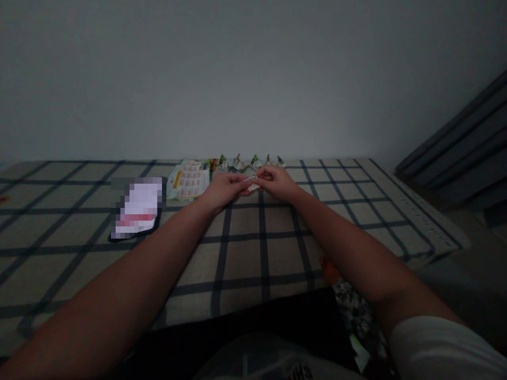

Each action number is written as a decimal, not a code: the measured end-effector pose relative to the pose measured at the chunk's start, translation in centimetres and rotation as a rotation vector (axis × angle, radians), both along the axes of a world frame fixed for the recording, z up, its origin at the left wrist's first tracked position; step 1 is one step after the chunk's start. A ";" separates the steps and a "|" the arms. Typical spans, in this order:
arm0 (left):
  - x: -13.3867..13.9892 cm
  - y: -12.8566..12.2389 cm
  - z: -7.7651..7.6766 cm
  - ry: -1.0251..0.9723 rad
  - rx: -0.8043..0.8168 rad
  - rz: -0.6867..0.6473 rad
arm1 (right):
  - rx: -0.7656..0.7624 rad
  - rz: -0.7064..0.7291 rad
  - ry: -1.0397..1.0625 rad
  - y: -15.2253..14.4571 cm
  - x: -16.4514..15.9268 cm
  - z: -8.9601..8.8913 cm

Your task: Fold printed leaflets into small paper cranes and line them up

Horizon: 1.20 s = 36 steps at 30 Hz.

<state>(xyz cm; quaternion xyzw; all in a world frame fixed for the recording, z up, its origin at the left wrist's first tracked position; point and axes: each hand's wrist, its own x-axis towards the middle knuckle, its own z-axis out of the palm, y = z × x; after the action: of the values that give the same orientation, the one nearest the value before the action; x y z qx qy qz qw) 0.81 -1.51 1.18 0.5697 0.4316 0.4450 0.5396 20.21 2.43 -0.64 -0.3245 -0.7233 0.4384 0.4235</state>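
Note:
Between my two hands is a small whitish piece with reddish marks, like folded printed paper or wrapper [252,184]; its exact kind is too small to make out. My left hand [224,189] pinches its left side between thumb and fingers. From the other side, my right hand [276,183] closes its thumb and fingers on it. Just behind the hands stands a row of several small pointed, folded pieces [238,162] in green, white and silver. Left of my left hand lies a flat printed packet [189,180] with rows of reddish pictures.
A checked cloth [241,253] covers the surface, which meets a grey wall [253,79]. A phone with a lit, blurred screen [138,206] lies at left. Dark folded fabric [467,142] hangs at right. Below my right forearm is a heap of shiny scraps [354,306].

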 end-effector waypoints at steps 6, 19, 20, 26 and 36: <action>0.2 0.1 -0.2 -0.122 -0.067 -0.021 | 0.049 -0.020 -0.021 0.2 0.2 -0.1; 0.1 0.4 -0.7 -0.079 0.051 0.096 | -0.093 -0.037 0.026 -0.4 -0.3 0.2; 0.2 0.5 -0.7 -0.075 0.062 0.104 | -0.104 -0.037 0.039 -0.4 -0.3 0.2; 0.2 0.5 -0.6 -0.061 0.059 0.090 | -0.082 -0.011 -0.019 0.0 0.2 0.3; -0.1 0.3 -0.4 -0.058 0.029 0.006 | -0.048 0.021 -0.033 -0.2 0.2 0.5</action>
<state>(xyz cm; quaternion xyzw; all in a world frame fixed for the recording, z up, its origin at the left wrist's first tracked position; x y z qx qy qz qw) 0.70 -1.21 0.79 0.5631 0.4109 0.4691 0.5422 20.38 2.19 -0.12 -0.3342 -0.7227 0.4548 0.3990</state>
